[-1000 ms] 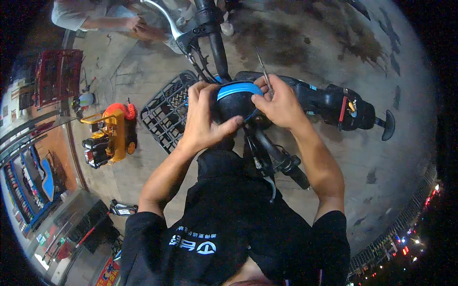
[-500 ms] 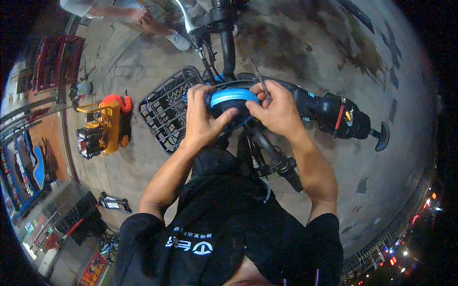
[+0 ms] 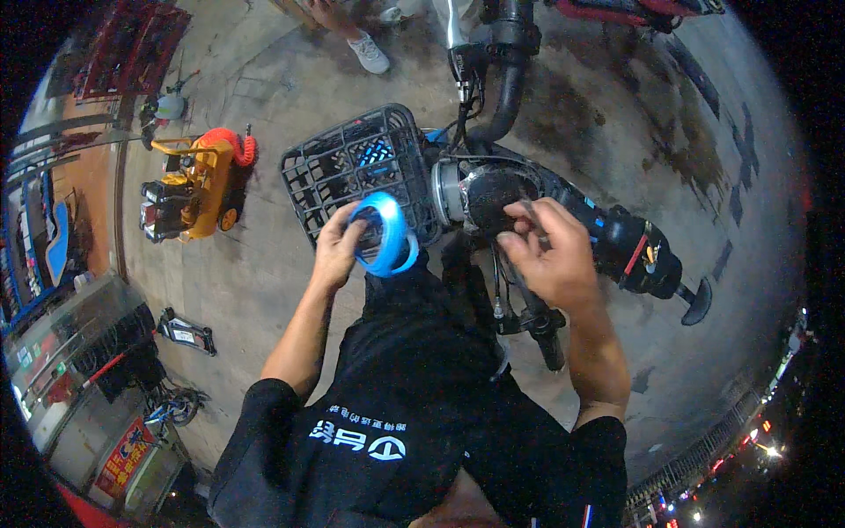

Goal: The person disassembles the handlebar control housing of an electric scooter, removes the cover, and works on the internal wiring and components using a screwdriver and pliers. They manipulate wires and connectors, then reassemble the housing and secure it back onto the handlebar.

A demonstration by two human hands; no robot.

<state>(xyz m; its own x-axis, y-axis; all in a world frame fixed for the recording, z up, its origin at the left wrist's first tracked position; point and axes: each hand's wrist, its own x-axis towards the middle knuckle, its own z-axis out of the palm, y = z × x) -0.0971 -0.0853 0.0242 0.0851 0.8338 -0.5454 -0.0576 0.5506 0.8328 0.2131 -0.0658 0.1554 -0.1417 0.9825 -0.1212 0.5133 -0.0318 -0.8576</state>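
Observation:
My left hand (image 3: 334,251) grips the blue headlight ring (image 3: 387,231) by its left side, apart from the bike and in front of its basket. Blurred by motion, the ring shows its opening. My right hand (image 3: 554,251) is closed beside the black headlight housing (image 3: 499,195). Its fingers are curled around a thin dark tool (image 3: 533,214), of which only a blurred part shows. A grey round rim (image 3: 449,189) is exposed on the housing's left end.
A black wire basket (image 3: 352,167) is left of the headlight. Handlebars (image 3: 513,53) extend away and towards me; a black seat (image 3: 695,302) is at the right. On the floor at left stands a yellow air compressor (image 3: 207,189) with a red hose. Another person's shoe (image 3: 370,53) is at the far side.
The blue ring has come off the headlight and moved left and towards me in my left hand. My right hand has shifted right and nearer. The view has shifted over the bike.

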